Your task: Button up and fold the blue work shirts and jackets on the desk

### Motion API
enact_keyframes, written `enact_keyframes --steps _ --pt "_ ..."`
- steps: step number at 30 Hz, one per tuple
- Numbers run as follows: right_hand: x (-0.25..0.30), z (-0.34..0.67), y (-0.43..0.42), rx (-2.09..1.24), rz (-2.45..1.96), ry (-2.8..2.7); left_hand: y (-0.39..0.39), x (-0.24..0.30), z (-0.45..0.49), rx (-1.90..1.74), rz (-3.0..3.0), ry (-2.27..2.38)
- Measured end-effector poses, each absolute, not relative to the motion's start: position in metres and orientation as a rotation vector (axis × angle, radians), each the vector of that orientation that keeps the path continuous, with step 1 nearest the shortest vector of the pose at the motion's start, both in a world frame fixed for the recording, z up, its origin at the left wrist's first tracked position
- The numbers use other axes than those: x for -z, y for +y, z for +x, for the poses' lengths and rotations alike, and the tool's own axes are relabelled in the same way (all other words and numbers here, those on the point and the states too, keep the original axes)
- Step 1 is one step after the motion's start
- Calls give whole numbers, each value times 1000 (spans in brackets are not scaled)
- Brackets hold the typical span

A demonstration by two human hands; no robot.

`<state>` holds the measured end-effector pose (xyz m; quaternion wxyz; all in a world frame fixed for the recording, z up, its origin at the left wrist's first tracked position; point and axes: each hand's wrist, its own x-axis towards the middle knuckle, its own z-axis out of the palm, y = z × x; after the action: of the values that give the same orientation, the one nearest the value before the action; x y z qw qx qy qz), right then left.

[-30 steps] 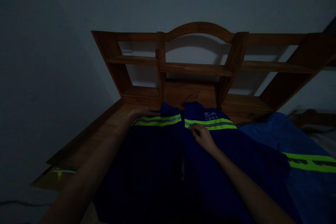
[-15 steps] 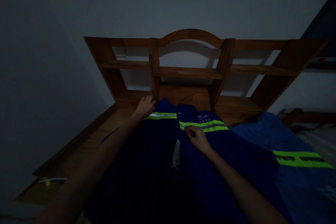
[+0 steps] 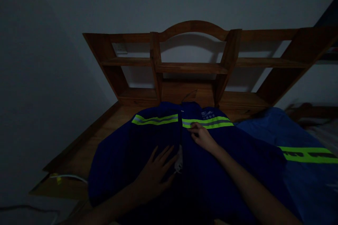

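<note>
A dark blue work jacket [image 3: 232, 154] with yellow-green reflective stripes lies spread front-up on a wooden bed platform [image 3: 111, 126]. My left hand [image 3: 155, 172] lies flat on the jacket's left front panel, fingers spread, beside a small white tag at the front opening. My right hand [image 3: 202, 135] rests on the right front panel just below the chest stripe [image 3: 211, 122], with its fingers curled onto the cloth near the front edge. The room is dim.
A wooden headboard [image 3: 192, 66] with open shelves stands against the wall behind the jacket. The jacket's right sleeve [image 3: 306, 154] with its own stripe stretches off to the right. A white cable [image 3: 68, 176] and a small yellow item lie at the platform's left edge.
My left hand has left the jacket's far left shoulder and come down to lie flat on the left front panel. The left panel now lies smoother. My right hand has stayed put.
</note>
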<state>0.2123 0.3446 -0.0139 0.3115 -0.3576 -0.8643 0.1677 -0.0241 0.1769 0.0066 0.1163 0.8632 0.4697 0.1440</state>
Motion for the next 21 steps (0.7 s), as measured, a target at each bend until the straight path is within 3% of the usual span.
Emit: enact_keyframes --steps 6,14,18,21 --pt "11 212 341 -369 -963 -2297 184 -26 -26 -557 2268 1538" --pt "13 210 341 -382 -979 -2287 334 -26 -17 -781 2034 1811" --pt "10 208 340 -383 -962 -2295 373 -7 -20 -647 1808 1681" --pt "8 207 340 -383 -968 -2303 375 6 -25 -744 1746 1555"
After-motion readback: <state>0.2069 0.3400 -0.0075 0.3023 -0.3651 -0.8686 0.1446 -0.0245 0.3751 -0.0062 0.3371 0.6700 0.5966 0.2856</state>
